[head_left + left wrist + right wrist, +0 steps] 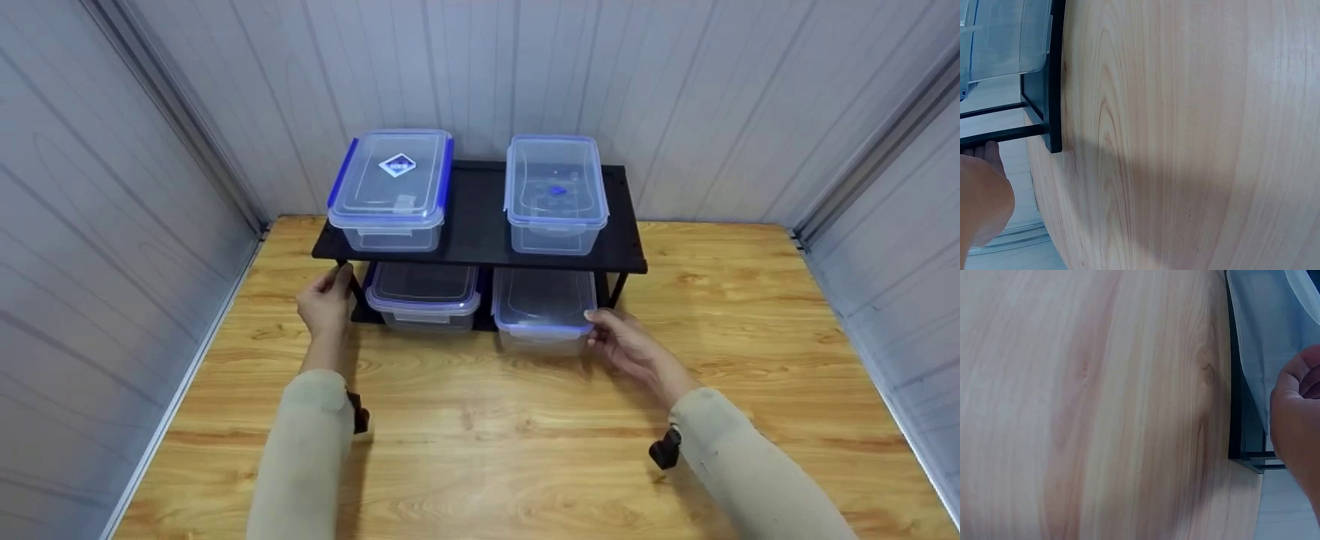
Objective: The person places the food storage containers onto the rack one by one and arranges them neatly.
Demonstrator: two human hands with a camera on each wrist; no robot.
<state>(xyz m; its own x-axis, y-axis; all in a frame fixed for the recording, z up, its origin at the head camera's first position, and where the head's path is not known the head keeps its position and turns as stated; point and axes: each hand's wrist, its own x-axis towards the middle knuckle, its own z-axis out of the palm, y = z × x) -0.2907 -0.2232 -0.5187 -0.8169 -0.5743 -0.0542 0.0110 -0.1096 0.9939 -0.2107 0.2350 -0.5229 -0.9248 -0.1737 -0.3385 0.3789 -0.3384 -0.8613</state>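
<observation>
A black two-tier rack holds clear lidded plastic containers on both levels. At the rack's left end, my left hand grips the front post just under the upper shelf. My right hand pinches the front right corner of the lower right container, thumb on its lid rim. This container juts out past the lower shelf's front edge. Beside it on the lower level sits a blue-rimmed container. In the right wrist view, the right fingertips are partly cut off by the frame edge.
On the upper shelf stand a container with blue side clips and a slimmer one, set apart. The rack rests on a wood-grain table, near the back panel. Pale panels also rise at both sides.
</observation>
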